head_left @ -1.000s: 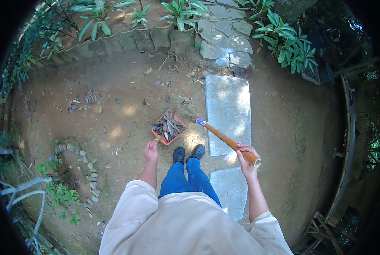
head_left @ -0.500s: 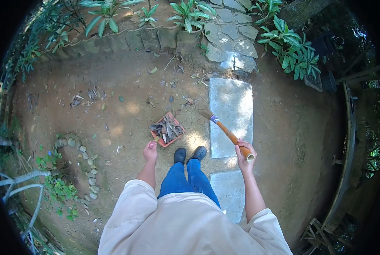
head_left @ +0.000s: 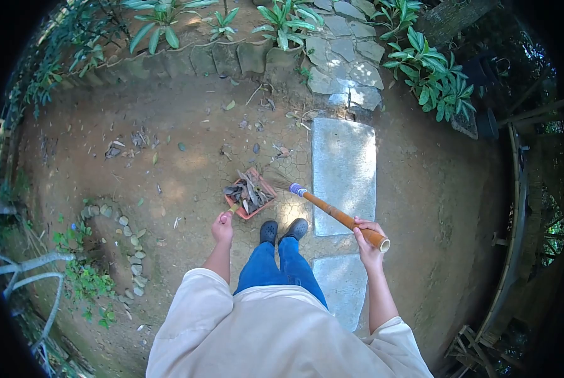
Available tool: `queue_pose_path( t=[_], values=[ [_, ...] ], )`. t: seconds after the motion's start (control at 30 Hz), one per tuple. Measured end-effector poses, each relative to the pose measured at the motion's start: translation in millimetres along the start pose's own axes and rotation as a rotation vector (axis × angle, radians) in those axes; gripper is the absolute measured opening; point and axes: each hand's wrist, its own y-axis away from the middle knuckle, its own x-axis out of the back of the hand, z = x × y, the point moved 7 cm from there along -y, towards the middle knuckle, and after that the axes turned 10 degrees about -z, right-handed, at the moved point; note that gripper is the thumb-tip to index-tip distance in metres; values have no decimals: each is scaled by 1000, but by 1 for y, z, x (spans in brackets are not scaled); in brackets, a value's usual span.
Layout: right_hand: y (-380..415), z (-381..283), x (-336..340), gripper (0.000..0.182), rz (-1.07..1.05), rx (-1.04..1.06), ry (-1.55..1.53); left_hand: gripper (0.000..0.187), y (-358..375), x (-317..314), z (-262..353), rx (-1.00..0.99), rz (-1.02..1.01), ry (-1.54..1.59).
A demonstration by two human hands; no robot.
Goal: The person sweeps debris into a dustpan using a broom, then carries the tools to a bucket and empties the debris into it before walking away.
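My left hand (head_left: 222, 228) is closed round the short handle of a reddish dustpan (head_left: 254, 213), which lies in front of my feet. Dry brown leaves (head_left: 248, 191) fill much of the pan. In my right hand (head_left: 370, 242) is a broom (head_left: 332, 211) with a thick bamboo-like handle and a purple-and-white binding. It slants down and left, and its thin bristles (head_left: 277, 179) reach close to the pan's right edge. The fingers wrap the handle near its hollow upper end.
Pale concrete slabs (head_left: 343, 170) run beside my feet toward a stone path (head_left: 342, 53). Scattered leaves (head_left: 113, 151) lie on the bare soil. A curve of stones (head_left: 137, 269) is at left, a low border (head_left: 200, 60) with plants ahead, and a bamboo rail (head_left: 515, 239) at right.
The broom's bristles have swung left from the slab's edge toward the dustpan, while my right hand has shifted slightly right and down. The left hand and dustpan stay nearly in place.
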Motion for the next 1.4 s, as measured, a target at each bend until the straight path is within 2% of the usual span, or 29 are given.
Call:
queue_pose_path(
  t=[0.27, 0.43, 0.63, 0.87, 0.97, 1.1, 1.4],
  values=[
    [-39, -5, -14, 11, 26, 76, 137, 48, -8, 6, -8, 37, 4, 109],
    [-74, 11, -32, 12, 70, 109, 212, 46, 14, 9, 42, 96, 42, 29],
    [-112, 36, -56, 13, 64, 160, 258, 45, -4, 1, 19, 80, 40, 106],
    [-121, 57, -75, 12, -101, 86, 221, 48, -15, -3, -12, 96, 52, 160],
    [-105, 43, -72, 11, -199, 47, 146, 47, -16, -6, -15, 120, 51, 174],
    [-87, 18, -57, 12, -202, -17, 40, 47, -16, -2, -7, 122, 63, 116],
    [-78, -37, -35, 16, -191, 109, 53, 52, -13, 12, -25, 67, 55, 162]
  ],
)
